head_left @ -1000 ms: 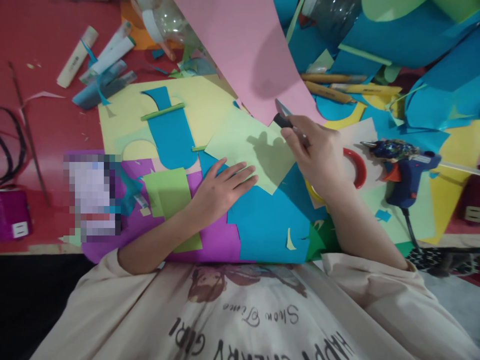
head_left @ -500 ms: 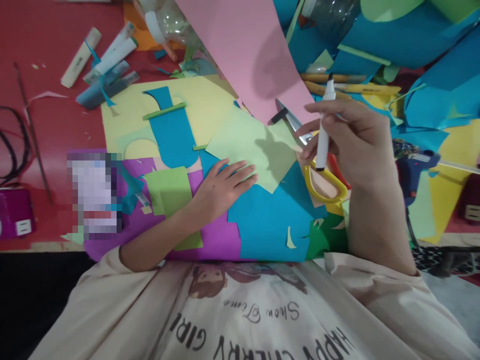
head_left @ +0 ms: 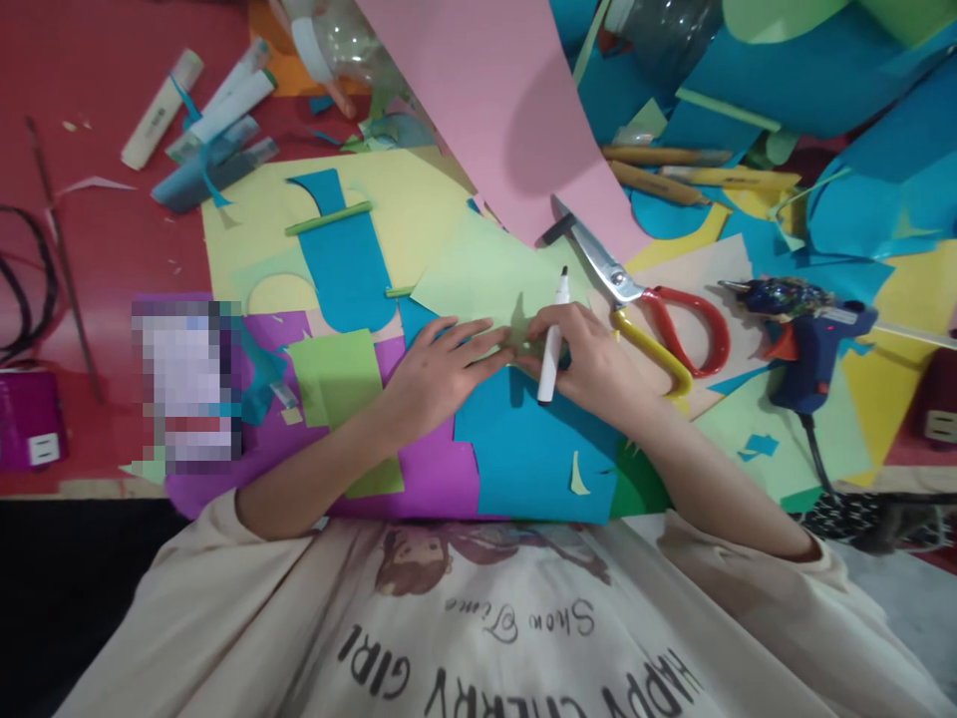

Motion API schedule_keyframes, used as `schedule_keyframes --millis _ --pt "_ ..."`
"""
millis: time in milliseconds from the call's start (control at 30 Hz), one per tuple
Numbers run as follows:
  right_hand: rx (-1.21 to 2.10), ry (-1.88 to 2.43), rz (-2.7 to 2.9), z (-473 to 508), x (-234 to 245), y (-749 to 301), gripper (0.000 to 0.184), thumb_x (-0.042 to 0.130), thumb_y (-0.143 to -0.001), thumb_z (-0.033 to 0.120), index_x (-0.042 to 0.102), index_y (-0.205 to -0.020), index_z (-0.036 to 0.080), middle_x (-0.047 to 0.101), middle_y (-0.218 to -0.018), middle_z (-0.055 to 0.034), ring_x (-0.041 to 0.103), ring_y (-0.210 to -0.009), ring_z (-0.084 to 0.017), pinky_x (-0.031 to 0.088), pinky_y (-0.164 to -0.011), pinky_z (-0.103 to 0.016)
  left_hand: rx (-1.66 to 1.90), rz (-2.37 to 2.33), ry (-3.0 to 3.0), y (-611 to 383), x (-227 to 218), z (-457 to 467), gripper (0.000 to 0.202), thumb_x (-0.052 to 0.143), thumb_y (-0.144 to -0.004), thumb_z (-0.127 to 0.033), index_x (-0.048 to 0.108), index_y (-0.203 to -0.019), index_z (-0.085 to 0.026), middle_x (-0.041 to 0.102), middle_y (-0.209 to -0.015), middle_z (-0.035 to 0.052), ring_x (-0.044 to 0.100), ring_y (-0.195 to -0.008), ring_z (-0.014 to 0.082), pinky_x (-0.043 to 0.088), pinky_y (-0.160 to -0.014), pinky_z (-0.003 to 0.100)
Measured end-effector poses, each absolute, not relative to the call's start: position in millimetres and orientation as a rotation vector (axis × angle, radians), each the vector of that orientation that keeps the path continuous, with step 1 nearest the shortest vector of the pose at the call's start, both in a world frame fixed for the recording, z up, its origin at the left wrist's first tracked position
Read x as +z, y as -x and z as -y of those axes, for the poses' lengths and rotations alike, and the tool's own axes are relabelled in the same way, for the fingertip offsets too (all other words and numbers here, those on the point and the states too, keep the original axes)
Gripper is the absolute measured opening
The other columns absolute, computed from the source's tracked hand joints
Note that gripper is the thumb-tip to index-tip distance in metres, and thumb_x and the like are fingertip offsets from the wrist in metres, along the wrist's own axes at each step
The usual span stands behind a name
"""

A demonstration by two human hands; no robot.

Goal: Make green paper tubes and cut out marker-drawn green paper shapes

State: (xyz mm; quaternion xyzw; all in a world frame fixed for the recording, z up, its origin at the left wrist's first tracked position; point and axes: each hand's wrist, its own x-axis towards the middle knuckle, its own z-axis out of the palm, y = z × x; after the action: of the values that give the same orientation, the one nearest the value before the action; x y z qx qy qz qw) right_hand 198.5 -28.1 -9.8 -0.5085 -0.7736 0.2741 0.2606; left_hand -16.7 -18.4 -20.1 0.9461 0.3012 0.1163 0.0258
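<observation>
And at 3 o'clock, the blue glue gun (head_left: 803, 364), cord (head_left: 816, 454) running twd the bench's near edge! Over at 10, a bunch of markers (head_left: 160, 112) on the red bench (head_left: 112, 239), w/ blue scraps (head_left: 213, 184) on top. Clear bottle (head_left: 355, 50) at 11, darker bottle (head_left: 677, 35) at 1, big pink sheet (head_left: 515, 110) btwn 'em at 12. Out at 9: black cable (head_left: 51, 289), purple box (head_left: 22, 424) just below, pixelated rect. item (head_left: 186, 379) nearby.

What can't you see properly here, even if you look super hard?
In the head view:
Pale green sheet: near part hidden by the left hand and right hand.
Pink sheet: far end cut off by the top edge.
Pixelated patch: blocks blur whatever is there.
Leftmost marker: its lettering is too small.
</observation>
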Motion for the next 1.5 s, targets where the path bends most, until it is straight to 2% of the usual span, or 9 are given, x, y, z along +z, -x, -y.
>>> schedule_keyframes --millis 267,467,567,700,867,967,1100,1267,1500 --pt "0.674 1.326 2.225 26.2 -14.5 -195.5 0.010 0.050 -0.091 0.030 0.045 -0.097 0.024 0.065 -0.090 -0.0093 0.057 -0.082 -0.027 0.048 -0.071 -0.041 0.442 -0.927 -2.915 15.6 -20.7 17.7 0.027 0.047 -0.095 -0.014 0.066 -0.113 -0.023 0.069 -0.121 0.0029 0.060 -0.119 0.0197 0.045 -0.098 0.037" --pt "0.674 1.305 2.213 25.4 -14.8 -193.5 0.010 0.050 -0.091 0.028 0.047 -0.099 0.023 0.067 -0.091 -0.0100 0.059 -0.084 -0.028 0.049 -0.072 -0.043 0.474 -0.926 -2.944 14.9 -20.7 17.2 0.026 0.047 -0.096 -0.015 0.066 -0.110 -0.023 0.069 -0.121 0.0019 0.061 -0.116 0.0196 0.046 -0.096 0.037" --pt "0.759 1.302 2.158 23.3 -7.9 -197.2 0.013 0.054 -0.089 0.034 0.049 -0.095 0.023 0.067 -0.089 -0.0090 0.061 -0.082 -0.026 0.051 -0.068 -0.041 0.438 -0.932 -2.973 15.5 -20.8 18.0 0.025 0.047 -0.096 -0.016 0.065 -0.112 -0.024 0.068 -0.123 0.0006 0.060 -0.117 0.0190 0.046 -0.098 0.037" --pt "0.974 1.318 1.856 18.7 2.1 -209.6 0.024 0.055 -0.090 0.045 0.053 -0.077 0.024 0.065 -0.071 -0.0023 0.060 -0.061 -0.018 0.048 -0.055 -0.032 0.414 -0.923 -2.991 16.0 -21.4 19.9 0.025 0.049 -0.095 -0.016 0.064 -0.113 -0.023 0.067 -0.126 0.0002 0.059 -0.119 0.0189 0.044 -0.100 0.038" --pt "1.283 1.255 1.516 12.8 1.2 -215.9 0.037 0.042 -0.093 0.057 0.059 -0.095 0.024 0.061 -0.069 0.0007 0.053 -0.055 -0.013 0.042 -0.050 -0.028 0.406 -0.929 -2.976 14.9 -20.6 21.2 0.031 0.048 -0.095 -0.011 0.060 -0.120 -0.025 0.067 -0.126 0.0000 0.057 -0.122 0.0187 0.042 -0.105 0.042" --pt "1.284 1.321 1.466 11.2 -0.8 -210.7 0.028 0.054 -0.090 0.049 0.060 -0.085 0.022 0.056 -0.065 0.0018 0.049 -0.056 -0.012 0.037 -0.049 -0.026 0.409 -0.936 -2.951 14.3 -19.9 21.6 0.032 0.047 -0.094 -0.010 0.060 -0.119 -0.025 0.067 -0.124 -0.0003 0.057 -0.122 0.0193 0.040 -0.107 0.044" --pt "1.290 1.347 1.496 11.7 0.4 -203.2 0.016 0.066 -0.084 0.035 0.058 -0.079 0.021 0.060 -0.067 0.0004 0.053 -0.058 -0.013 0.040 -0.049 -0.026 0.434 -0.925 -2.895 14.0 -18.4 21.7 0.029 0.048 -0.094 -0.011 0.061 -0.117 -0.023 0.068 -0.121 0.0013 0.058 -0.121 0.0207 0.038 -0.109 0.046" --pt "1.199 1.396 1.605 13.3 1.9 -201.5 0.014 0.066 -0.082 0.028 0.059 -0.074 0.021 0.061 -0.062 0.0004 0.051 -0.051 -0.012 0.037 -0.043 -0.026 0.355 -0.922 -2.913 13.6 -12.6 21.4 0.029 0.045 -0.096 -0.011 0.062 -0.116 -0.022 0.068 -0.122 0.0018 0.059 -0.121 0.0207 0.040 -0.108 0.046" --pt "1.133 1.369 1.755 12.4 2.2 -202.6 0.012 0.063 -0.085 0.027 0.063 -0.075 0.020 0.065 -0.067 -0.0007 0.056 -0.055 -0.012 0.042 -0.047 -0.025 0.354 -0.917 -2.938 13.6 -10.4 22.8 0.028 0.044 -0.096 -0.011 0.062 -0.115 -0.020 0.068 -0.123 0.0006 0.059 -0.121 0.0213 0.041 -0.109 0.048"
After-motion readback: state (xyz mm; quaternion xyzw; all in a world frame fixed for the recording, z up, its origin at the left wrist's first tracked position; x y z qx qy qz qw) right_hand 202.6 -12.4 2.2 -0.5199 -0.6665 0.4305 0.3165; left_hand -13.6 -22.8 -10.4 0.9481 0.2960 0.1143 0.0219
